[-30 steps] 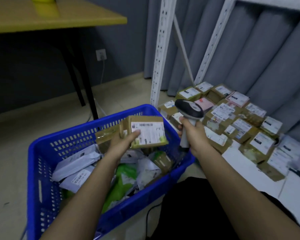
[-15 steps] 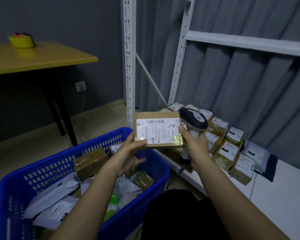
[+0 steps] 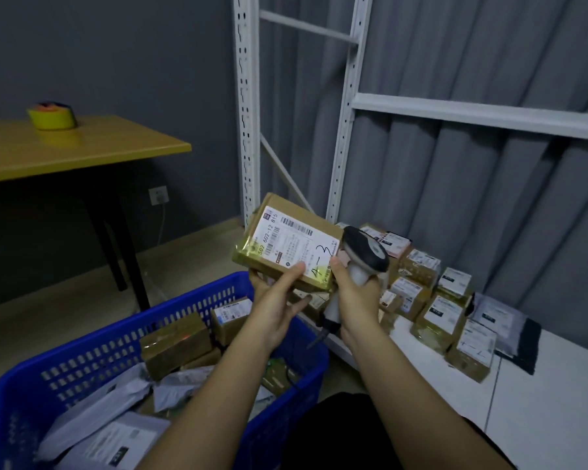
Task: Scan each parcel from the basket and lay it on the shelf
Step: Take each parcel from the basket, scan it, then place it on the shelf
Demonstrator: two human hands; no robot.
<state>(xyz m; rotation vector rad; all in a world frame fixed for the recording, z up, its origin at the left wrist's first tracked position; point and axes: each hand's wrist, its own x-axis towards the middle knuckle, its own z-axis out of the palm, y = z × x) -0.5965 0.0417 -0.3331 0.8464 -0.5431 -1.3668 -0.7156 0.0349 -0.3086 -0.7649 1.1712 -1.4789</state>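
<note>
My left hand [image 3: 275,307] holds a brown cardboard parcel [image 3: 287,242] from below, thumb on its white label marked "4-3". The parcel is tilted and raised above the far rim of the blue basket [image 3: 92,354]. My right hand [image 3: 357,293] grips a grey and black barcode scanner [image 3: 364,256] by its handle, right beside the parcel, and its thumb touches the parcel's right edge. The basket holds several boxes and grey mailer bags. The white shelf board [image 3: 540,401] at the lower right carries several labelled parcels [image 3: 438,313].
White perforated shelf uprights [image 3: 246,106] rise behind the parcel, with an upper shelf rail [image 3: 472,115] to the right. A yellow table [image 3: 65,147] with a yellow tape roll [image 3: 52,115] stands at the left. A grey curtain hangs behind the shelf.
The parcel has risen out of the basket and tilted, and my right hand with the scanner has closed in on its right edge. The view has lifted toward the shelf.
</note>
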